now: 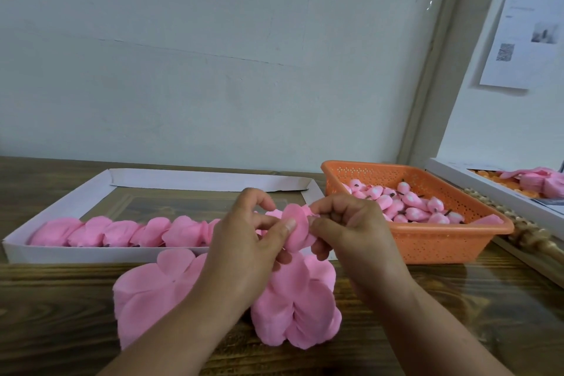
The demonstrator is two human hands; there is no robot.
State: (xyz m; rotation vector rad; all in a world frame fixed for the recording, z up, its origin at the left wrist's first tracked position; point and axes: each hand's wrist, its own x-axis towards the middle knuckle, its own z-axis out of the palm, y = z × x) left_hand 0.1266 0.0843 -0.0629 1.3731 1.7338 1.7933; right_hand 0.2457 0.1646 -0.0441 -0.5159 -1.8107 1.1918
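Both hands meet above the table's middle on one pink fabric flower (297,227). My left hand (247,241) pinches its petals with thumb and fingers. My right hand (351,232) grips the flower's right side, fingers curled; what lies inside them is hidden. Below the hands lie two stacks of pink petal sheets (293,305), partly covered by my forearms. A row of finished pink flowers (122,230) lines the front of a shallow white cardboard tray (91,255). An orange plastic basket (427,246) to the right holds several pink buds with dark stems (412,203).
The wooden table (488,314) stands against a pale wall. At the far right a white box (488,192) holds more pink and orange pieces, with a beaded strand (525,232) beside the basket. A printed sheet (528,24) hangs on the right wall.
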